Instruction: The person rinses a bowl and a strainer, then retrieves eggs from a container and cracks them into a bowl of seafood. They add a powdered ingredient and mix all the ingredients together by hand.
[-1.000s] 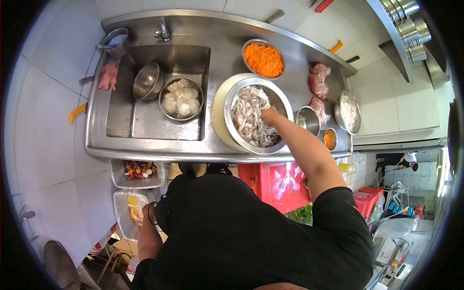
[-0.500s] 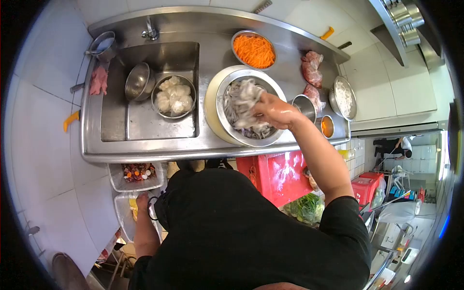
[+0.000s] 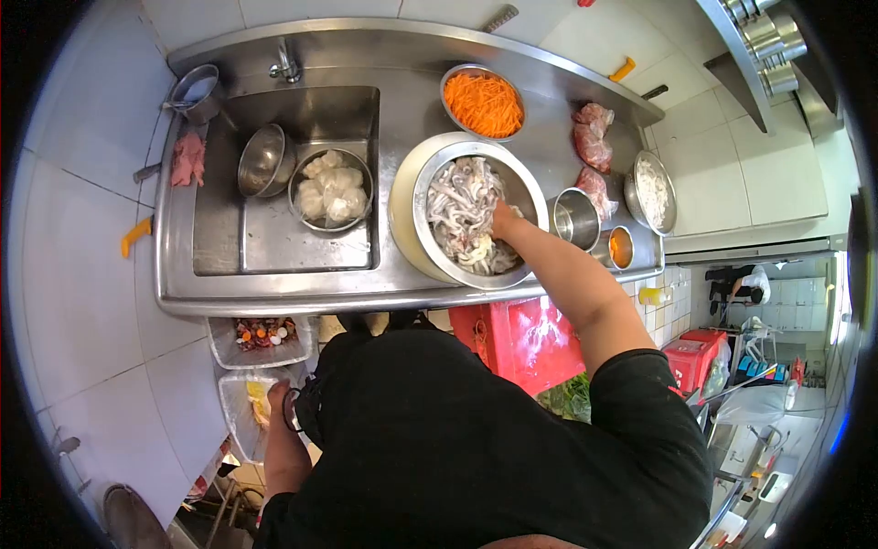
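Observation:
A wide metal bowl [image 3: 532, 197] of pale, glistening squid strips [image 3: 462, 206] rests on a cream-coloured round container [image 3: 402, 215] at the sink counter's front edge. My right hand [image 3: 506, 221] reaches into this bowl from the right. Its fingers are sunk among the strips and hidden. Low at my left side hangs my left hand [image 3: 278, 397], beside a pale crate [image 3: 230, 412] with something yellow in it. A dark strap loops near that wrist, and the fingers are mostly out of sight.
Shredded carrot [image 3: 483, 103] fills a bowl behind. The sink [image 3: 283, 247] holds a bowl of bagged white pieces [image 3: 331, 190] and a tilted bowl [image 3: 266, 160]. Rightward stand a metal pot [image 3: 576, 218], bagged red meat [image 3: 593, 137] and a bowl of white shreds [image 3: 651, 188]. A red crate [image 3: 530, 343] sits below.
My right hand was over the bowl with squid strips blurred around it; now it is down in the strips at the bowl's right side. My left hand stays low at my side.

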`<action>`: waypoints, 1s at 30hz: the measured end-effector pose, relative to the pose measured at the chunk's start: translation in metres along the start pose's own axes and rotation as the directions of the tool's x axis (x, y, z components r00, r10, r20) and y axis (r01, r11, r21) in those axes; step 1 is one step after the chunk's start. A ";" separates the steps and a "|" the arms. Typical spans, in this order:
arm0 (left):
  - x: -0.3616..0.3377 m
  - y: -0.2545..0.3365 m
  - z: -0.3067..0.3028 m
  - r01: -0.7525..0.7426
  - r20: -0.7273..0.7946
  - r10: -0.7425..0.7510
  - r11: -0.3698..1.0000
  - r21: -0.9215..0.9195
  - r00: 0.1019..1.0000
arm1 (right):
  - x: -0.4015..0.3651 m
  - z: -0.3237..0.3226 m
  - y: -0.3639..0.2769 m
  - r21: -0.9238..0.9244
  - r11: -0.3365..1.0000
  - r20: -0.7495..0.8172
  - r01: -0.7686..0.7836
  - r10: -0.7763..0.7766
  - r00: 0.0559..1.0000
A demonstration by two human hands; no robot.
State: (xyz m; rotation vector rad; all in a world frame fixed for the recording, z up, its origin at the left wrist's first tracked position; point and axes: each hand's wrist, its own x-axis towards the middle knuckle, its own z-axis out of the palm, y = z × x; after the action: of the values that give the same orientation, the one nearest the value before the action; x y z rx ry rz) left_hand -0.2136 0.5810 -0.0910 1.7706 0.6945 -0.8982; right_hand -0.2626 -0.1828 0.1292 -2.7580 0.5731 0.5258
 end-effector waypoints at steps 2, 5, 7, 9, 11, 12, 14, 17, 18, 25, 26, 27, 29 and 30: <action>0.009 -0.037 -0.007 -0.282 0.211 0.280 0.959 -0.020 0.937 | 0.015 0.016 0.029 0.081 0.995 0.003 0.049 -0.049 0.999; 0.001 -0.043 0.003 -0.061 0.232 0.092 0.988 -0.138 0.968 | -0.027 -0.061 -0.019 0.345 0.939 0.062 0.012 -0.036 0.997; 0.005 -0.048 -0.007 -0.615 0.379 0.514 0.757 0.220 0.769 | -0.074 -0.147 -0.083 0.458 0.881 0.144 -0.119 0.059 0.988; 0.002 -0.049 -0.013 -0.753 0.333 0.679 0.543 0.372 0.654 | -0.097 -0.192 -0.112 0.468 0.828 0.252 -0.309 0.210 0.945; -0.005 -0.026 -0.009 -0.246 0.170 0.221 0.959 0.143 0.960 | -0.097 -0.198 -0.108 0.643 0.673 0.287 -0.366 0.231 0.930; -0.011 -0.010 -0.006 -0.158 0.135 0.140 0.978 0.133 0.981 | -0.097 -0.196 -0.104 0.792 0.521 0.257 -0.318 0.187 0.948; -0.022 0.023 0.001 -0.073 0.075 0.065 0.991 0.110 0.995 | -0.096 -0.202 -0.124 0.840 0.431 0.250 -0.330 0.233 0.940; 0.018 0.022 0.000 -0.172 0.051 0.171 0.985 0.015 0.984 | -0.076 -0.168 -0.113 0.875 0.397 0.248 -0.278 0.125 0.961; 0.030 0.020 0.000 -0.184 0.024 0.184 0.983 0.005 0.983 | -0.079 -0.162 -0.109 0.874 0.399 0.248 -0.278 0.125 0.961; 0.014 0.051 0.010 -0.186 0.008 0.186 0.982 -0.018 0.983 | -0.084 -0.106 -0.107 -0.270 0.955 0.224 0.124 -0.062 0.973; 0.014 0.043 0.008 -0.298 0.066 0.292 0.949 0.105 0.954 | -0.073 -0.092 -0.099 -0.270 0.955 0.223 0.123 -0.063 0.973; 0.011 0.039 0.008 -0.299 0.064 0.294 0.949 0.104 0.954 | -0.061 -0.081 -0.094 -0.215 0.972 0.227 0.090 -0.040 0.973; 0.006 0.028 0.008 -0.116 0.087 0.115 0.993 0.012 0.990 | -0.038 -0.047 -0.070 -0.161 0.986 0.231 0.053 -0.014 0.973; 0.010 0.015 0.005 -0.121 0.090 0.120 0.993 0.010 0.989 | -0.025 -0.024 -0.052 -0.173 0.984 0.209 0.038 -0.001 0.978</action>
State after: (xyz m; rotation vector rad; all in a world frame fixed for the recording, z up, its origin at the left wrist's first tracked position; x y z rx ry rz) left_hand -0.1971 0.5714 -0.0931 1.7556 0.5186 -0.8964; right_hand -0.2547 -0.1368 0.1705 -2.8187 0.4699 0.8883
